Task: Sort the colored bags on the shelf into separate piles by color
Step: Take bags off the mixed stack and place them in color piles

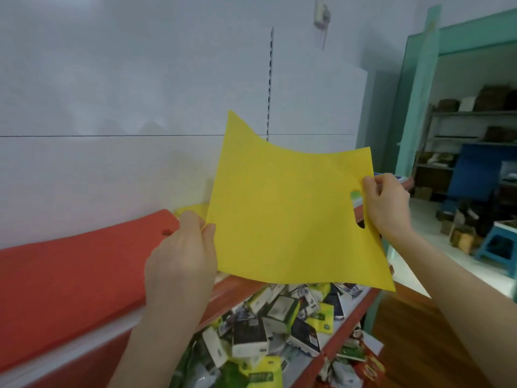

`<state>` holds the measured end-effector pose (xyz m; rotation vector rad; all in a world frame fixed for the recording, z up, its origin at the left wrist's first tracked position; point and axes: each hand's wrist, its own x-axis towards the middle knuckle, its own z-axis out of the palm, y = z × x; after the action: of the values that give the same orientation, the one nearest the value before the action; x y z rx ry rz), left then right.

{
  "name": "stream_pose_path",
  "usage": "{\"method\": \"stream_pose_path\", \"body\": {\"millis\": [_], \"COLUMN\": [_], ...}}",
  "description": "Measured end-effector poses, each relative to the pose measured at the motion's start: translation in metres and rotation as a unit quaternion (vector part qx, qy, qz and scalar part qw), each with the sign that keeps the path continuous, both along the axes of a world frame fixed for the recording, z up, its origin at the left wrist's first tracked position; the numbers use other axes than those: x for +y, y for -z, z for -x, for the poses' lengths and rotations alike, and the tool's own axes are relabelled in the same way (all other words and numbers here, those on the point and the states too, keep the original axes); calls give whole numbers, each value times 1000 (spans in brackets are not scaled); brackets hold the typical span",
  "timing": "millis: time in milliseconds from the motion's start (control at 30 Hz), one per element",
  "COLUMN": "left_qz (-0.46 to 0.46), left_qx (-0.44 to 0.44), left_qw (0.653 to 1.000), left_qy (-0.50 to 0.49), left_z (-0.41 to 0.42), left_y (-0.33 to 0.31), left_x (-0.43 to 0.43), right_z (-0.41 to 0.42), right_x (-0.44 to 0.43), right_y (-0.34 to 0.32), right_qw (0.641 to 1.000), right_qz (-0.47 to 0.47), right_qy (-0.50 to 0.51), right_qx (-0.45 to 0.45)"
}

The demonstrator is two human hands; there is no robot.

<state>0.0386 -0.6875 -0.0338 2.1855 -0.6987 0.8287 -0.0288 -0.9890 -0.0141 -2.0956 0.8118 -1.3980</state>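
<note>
A flat yellow bag (291, 217) with a cut-out handle hangs in the air in front of the white wall, held by both hands. My left hand (184, 256) pinches its lower left corner. My right hand (387, 203) grips its right edge beside the handle hole. A pile of red bags (72, 278) lies flat on the shelf at the left. Behind the held bag, a bit of another yellow bag (191, 210) shows on the shelf next to the red pile.
A lower shelf (340, 340) with a red rim holds several small packets in white, black and yellow-green. At the right, a doorway opens to a room with metal shelving (458, 130), a blue stool (498, 245) and boxes on the floor.
</note>
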Motion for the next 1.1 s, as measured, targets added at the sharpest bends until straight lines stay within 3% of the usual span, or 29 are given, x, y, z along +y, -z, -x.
{"method": "stream_pose_path", "body": {"millis": [200,300,467,733,1100], "left_qz": [5,1,-69,-184,-309], "left_qx": [-31,34,63,132,217], "left_qw": [997,991,970,909,828], "left_qy": [-77,-132,-225,-351,-414], "left_z": [-27,-32,-46,-51,-58], "left_y": [-1,-8,-15,1,8], "left_x": [-21,-33,-51,-93,-123], "right_z": [-60,-94,-152,-216,-265], "right_x": [-31,-48,-71,-110,-124], "right_y": [-6,-19,-40,-38,12], "right_qw": [999,997,991,964,896], "right_qz": [-3,6,37,99,191], "right_qy": [-41,-71,-128,-220,-257], "right_qx": [-16,-32,-19,115,306]}}
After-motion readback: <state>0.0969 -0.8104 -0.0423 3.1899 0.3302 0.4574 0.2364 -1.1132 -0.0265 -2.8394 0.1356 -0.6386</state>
